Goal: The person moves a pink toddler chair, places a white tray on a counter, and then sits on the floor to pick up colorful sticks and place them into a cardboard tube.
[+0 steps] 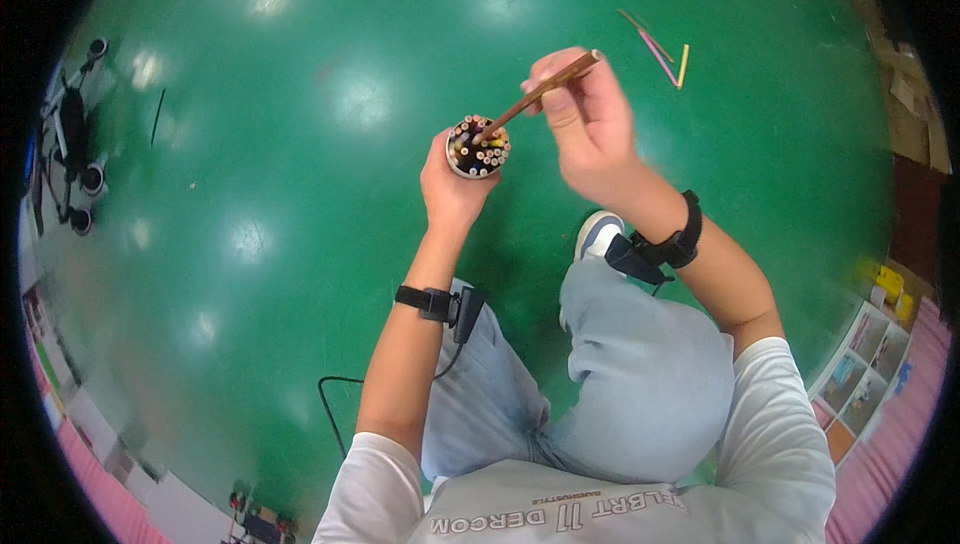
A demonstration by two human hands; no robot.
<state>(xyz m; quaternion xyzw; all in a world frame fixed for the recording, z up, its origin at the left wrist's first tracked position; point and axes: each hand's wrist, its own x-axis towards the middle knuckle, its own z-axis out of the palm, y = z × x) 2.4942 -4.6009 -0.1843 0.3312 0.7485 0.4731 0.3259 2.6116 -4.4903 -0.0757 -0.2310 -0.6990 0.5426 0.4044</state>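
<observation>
My left hand (452,196) is wrapped round a round pencil holder (474,177), which is packed with colored pencils (493,156) whose ends point up. Between the thumb and fingers of my right hand (592,134) is a brown colored pencil (540,91). It slants down to the left, and its lower end is at the holder's opening among the other pencils. How deep that end reaches cannot be made out. Beyond my right hand, a pink pencil (658,57), a yellow pencil (683,66) and a thin brownish pencil (632,21) lie on the green floor.
A dark thin stick, perhaps a pencil (158,116), lies on the floor (300,194) at the left. Near it stands a black wheeled base (72,129). A white cubby shelf (850,374) is at the lower right. A black cable (328,399) hangs by my left forearm.
</observation>
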